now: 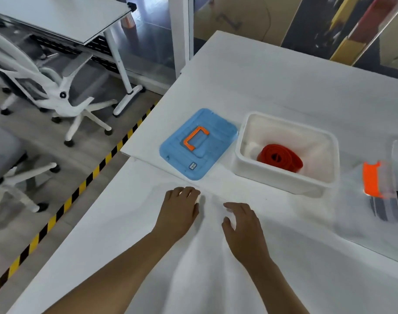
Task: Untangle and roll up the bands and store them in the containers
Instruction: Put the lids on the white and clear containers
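On the white counter [272, 87] | rolled red band [280, 157] lies inside open white container [284, 180]; blue lid [199, 143] just beside it | left hand [178, 211] and right hand [244, 230] rest flat, fingers relaxed, holding nothing | band likely soft, light, springy; pinch roll across its sides so it stays wound.

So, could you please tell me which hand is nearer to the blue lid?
Left. The left hand rests on the table just below the blue lid; the right hand lies farther right, below the white container.
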